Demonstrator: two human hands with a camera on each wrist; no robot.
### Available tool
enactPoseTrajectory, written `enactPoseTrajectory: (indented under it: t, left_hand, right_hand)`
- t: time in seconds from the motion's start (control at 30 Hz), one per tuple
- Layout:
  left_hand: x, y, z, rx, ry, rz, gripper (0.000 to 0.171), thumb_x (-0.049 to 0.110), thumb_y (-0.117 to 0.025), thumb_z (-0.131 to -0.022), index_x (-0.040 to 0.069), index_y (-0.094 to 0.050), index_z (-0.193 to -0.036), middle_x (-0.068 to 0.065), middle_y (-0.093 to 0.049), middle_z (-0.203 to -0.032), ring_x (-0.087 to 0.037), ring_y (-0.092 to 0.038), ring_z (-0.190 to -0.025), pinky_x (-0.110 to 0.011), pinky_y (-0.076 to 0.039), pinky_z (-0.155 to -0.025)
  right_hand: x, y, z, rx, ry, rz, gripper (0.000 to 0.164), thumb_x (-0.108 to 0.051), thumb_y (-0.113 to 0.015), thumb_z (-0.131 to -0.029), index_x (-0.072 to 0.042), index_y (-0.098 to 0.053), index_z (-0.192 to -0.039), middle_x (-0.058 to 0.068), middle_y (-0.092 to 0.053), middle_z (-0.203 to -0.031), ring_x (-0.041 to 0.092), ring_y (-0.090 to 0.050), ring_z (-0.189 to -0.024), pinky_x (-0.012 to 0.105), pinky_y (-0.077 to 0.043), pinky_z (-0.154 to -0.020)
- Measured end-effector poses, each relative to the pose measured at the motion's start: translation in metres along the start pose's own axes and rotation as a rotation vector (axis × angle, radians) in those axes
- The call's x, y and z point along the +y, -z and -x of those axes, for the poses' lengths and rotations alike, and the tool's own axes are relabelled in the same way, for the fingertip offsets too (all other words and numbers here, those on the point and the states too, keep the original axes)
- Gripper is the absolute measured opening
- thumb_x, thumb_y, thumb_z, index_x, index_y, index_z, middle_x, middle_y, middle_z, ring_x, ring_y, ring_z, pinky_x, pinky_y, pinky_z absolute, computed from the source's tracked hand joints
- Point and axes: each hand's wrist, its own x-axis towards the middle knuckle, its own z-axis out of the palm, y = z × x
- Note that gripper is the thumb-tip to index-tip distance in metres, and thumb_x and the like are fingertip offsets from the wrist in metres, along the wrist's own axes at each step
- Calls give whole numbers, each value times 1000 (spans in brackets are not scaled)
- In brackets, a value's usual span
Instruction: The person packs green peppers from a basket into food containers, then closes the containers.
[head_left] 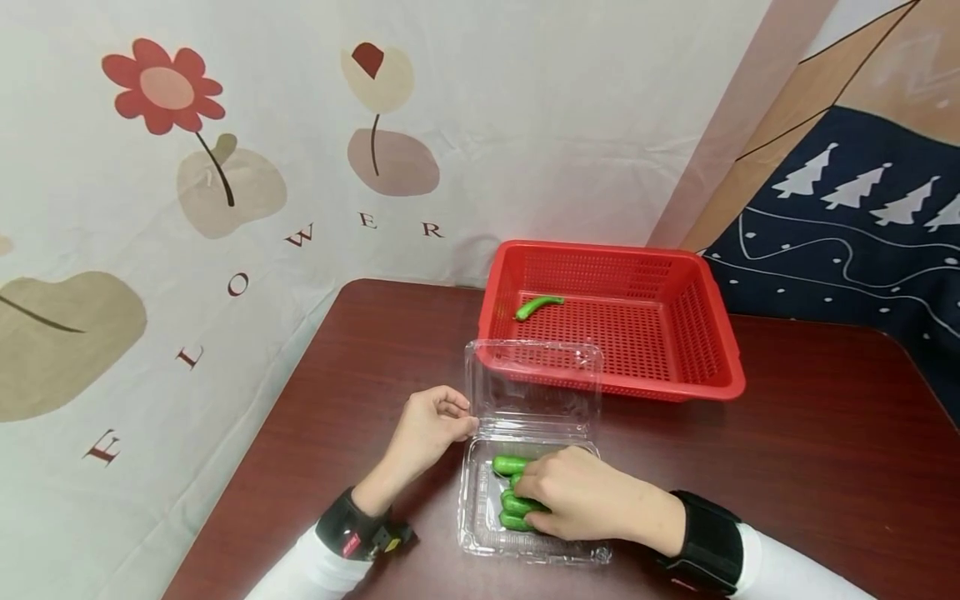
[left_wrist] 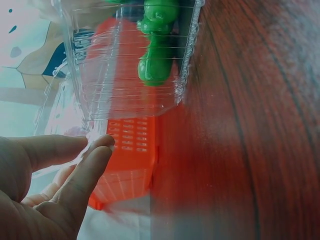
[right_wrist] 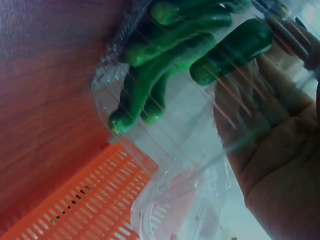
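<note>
A clear plastic clamshell box (head_left: 474, 533) lies on the table with its lid (head_left: 536, 392) raised, overlapping the red basket's near rim. Several small green cucumbers (head_left: 517, 505) lie side by side in its base. My right hand (head_left: 573, 496) reaches into the base from the right, fingers curled down over them. In the right wrist view, one dark cucumber (right_wrist: 232, 52) sits between its thumb and fingers. My left hand (head_left: 427, 429) is at the box's left side by the hinge. There its thumb and forefinger pinch the clear plastic edge, as the left wrist view shows up close.
Behind the box stands a red perforated basket (head_left: 723, 333), with one curved green cucumber (head_left: 538, 307) inside. Everything rests on a dark reddish wood table (head_left: 360, 358). A printed cloth (head_left: 300, 125) hangs behind the table's far edge.
</note>
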Motion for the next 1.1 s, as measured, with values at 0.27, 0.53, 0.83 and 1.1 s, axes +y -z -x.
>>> enactPoseTrajectory:
  t: [0.27,0.53,0.83,1.1]
  left_hand:
    - [-1,1,1,-3,14,6,20,-9,-81,-81,-7,-66,-95,-10,-71,-78,-22,-74,-71,-31,-63,-65]
    - [1,1,1,-2,23,12,20,-9,-81,-81,-7,-66,-95,-10,-71,-79,-22,-74,-72,-31,-64,-66]
    - [1,1,1,-7,16,21,20,-10,-80,-81,-8,-66,-95,-11,-71,-78,-23,-75,-71,-31,-64,-65]
    - [2,0,0,-4,16,10,20,-10,-80,-81,-7,-66,-95,-10,-71,-79,-22,-74,-72,-31,-63,-65]
  right_hand:
    - [0,-6,0,-12,9,43,22,-28,-82,-85,-26,-61,-80,-19,-50,-72,-6,-40,-61,15,-37,-50]
    - [0,-4,1,-20,-4,16,23,-28,-83,-84,-24,-61,-80,-19,-51,-72,-5,-44,-63,16,-41,-52]
    - [1,9,3,-15,-8,8,15,-31,-82,-88,-21,-74,-95,-14,-67,-85,-4,-59,-76,18,-51,-62]
    - [9,31,2,93,67,58,20,-34,-82,-89,-17,-76,-99,-9,-70,-89,0,-64,-79,19,-54,-64]
